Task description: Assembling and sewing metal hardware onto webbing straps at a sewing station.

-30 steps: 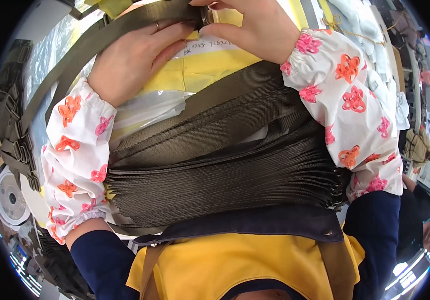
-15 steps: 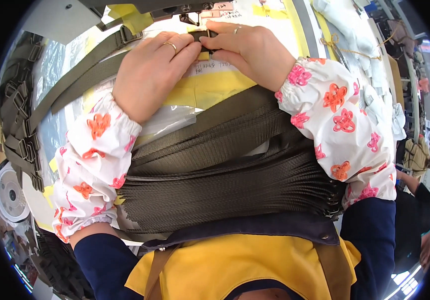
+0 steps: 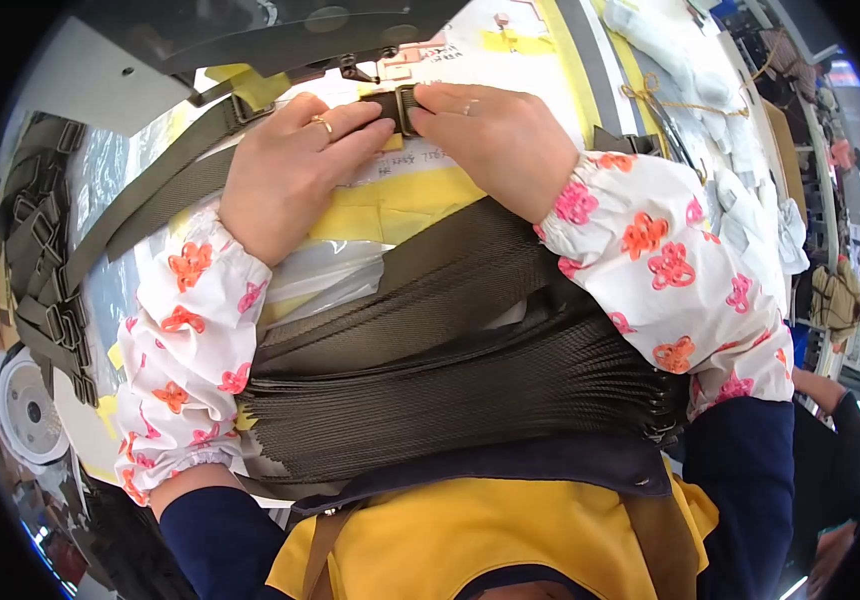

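Just below the sewing machine head (image 3: 280, 40), my two hands meet at a short end of dark olive webbing strap (image 3: 383, 101). My left hand (image 3: 295, 165), a ring on one finger, presses its fingertips together on the strap's left part. At the strap's right end is a dark metal slide buckle (image 3: 406, 110), which my right hand (image 3: 500, 145) pinches between thumb and fingers. The needle area is just beyond the strap. Under my forearms, a thick pile of folded webbing straps (image 3: 460, 390) lies across the near side.
Long straps with buckles (image 3: 165, 190) run along the left, near a heap of buckled webbing (image 3: 40, 230). A white reel (image 3: 30, 405) is at the lower left. White gloves (image 3: 665, 50), scissors (image 3: 685, 140) and twine (image 3: 645, 88) lie right. Another person's arm (image 3: 820, 390) shows at the right.
The view has shifted, showing more of the sewing machine. My fingers have moved slightly on the strap, and the buckle by my right hand shows more plainly.
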`<state>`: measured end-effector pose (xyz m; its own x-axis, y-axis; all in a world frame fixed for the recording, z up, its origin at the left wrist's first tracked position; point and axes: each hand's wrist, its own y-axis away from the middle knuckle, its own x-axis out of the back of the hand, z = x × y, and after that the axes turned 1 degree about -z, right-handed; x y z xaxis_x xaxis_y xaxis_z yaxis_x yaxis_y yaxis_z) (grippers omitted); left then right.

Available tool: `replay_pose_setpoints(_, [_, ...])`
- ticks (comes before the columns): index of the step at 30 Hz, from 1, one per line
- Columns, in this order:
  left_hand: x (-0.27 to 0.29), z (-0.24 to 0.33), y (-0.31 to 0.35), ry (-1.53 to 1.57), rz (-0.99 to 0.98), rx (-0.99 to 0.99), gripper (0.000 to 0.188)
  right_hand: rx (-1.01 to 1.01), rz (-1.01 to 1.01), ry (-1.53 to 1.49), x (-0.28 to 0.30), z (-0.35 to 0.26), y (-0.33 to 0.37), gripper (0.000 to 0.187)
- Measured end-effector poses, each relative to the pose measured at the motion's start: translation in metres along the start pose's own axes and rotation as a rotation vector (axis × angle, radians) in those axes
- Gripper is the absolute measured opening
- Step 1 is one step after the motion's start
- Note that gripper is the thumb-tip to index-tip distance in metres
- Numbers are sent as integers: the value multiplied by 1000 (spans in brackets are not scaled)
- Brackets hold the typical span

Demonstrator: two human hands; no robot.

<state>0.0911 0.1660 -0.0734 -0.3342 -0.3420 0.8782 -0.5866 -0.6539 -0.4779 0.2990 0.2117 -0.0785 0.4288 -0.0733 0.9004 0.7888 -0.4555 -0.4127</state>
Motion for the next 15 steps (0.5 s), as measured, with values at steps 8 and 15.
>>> replay_pose_setpoints(8, [-7, 6, -2, 75, 35, 92, 27, 4, 17, 128, -5, -3, 2, 15])
replay_pose_setpoints(15, [10, 12, 16, 211, -33, 327, 24, -10, 14, 136, -15, -19, -15, 5])
